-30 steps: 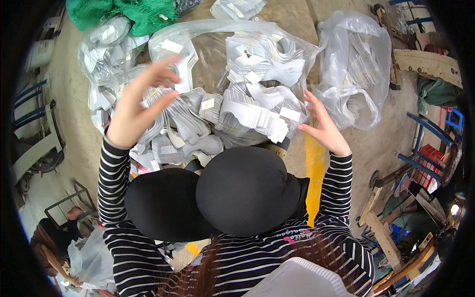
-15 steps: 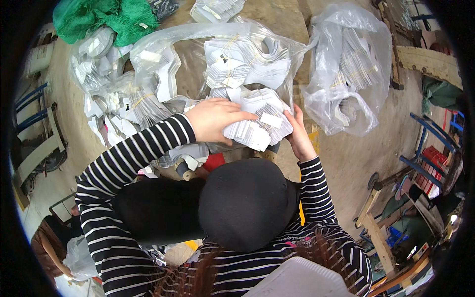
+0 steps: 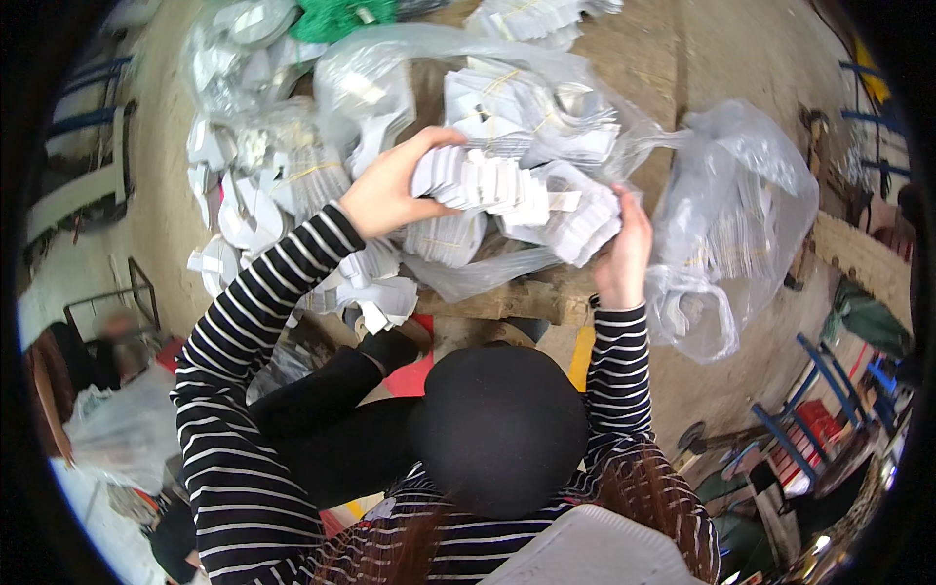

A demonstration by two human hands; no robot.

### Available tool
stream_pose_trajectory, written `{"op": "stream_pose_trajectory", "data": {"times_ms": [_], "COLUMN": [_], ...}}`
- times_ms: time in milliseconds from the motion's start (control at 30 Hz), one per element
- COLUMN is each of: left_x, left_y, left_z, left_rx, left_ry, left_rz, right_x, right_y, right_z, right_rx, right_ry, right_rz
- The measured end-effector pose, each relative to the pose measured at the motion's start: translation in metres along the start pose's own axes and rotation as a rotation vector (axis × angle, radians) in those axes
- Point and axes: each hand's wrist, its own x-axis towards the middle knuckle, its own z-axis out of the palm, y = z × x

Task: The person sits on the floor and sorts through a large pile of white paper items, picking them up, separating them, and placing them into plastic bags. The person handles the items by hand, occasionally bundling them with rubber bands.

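Holding a long fanned stack of white tags (image 3: 507, 185) between both hands, I have my left hand (image 3: 390, 190) clamped on its left end and my right hand (image 3: 624, 249) pressed against its right end, over the middle of the wooden worktop (image 3: 507, 300). By my judgement the sorting is partway: banded bundles of tags (image 3: 531, 107) already lie inside the open clear bag (image 3: 390, 78) just beyond the stack, and another clear bag (image 3: 741, 214) to the right looks filled. Loose tags (image 3: 244, 214) heaped at the left remain to gather, with a green net (image 3: 336, 18) far beyond them.
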Motion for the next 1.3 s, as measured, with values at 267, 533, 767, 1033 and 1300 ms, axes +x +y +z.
{"op": "stream_pose_trajectory", "data": {"times_ms": [267,533,767,1033,1300], "left_x": [-0.036,-0.011,-0.028,-0.055,-0.081], "left_y": [-0.051,-0.080,-0.077,0.027,0.013], "left_z": [-0.046,-0.067,-0.106,-0.123,-0.023], "left_rx": [0.687,0.609,0.108,0.318,0.948], "left_ry": [0.113,0.582,0.540,0.316,-0.027], "left_rz": [-0.021,-0.409,-0.468,-0.419,0.502], "right_x": [-0.045,-0.096,-0.087,-0.082,-0.100], "right_y": [-0.056,-0.113,-0.144,-0.157,-0.137], "right_z": [0.003,0.035,0.020,-0.005,0.036], "right_rx": [-0.183,-0.236,-0.206,-0.284,-1.144], "right_ry": [0.083,0.057,0.106,0.231,-0.020], "right_rz": [-0.168,-0.244,-0.372,-0.547,-1.231]}}
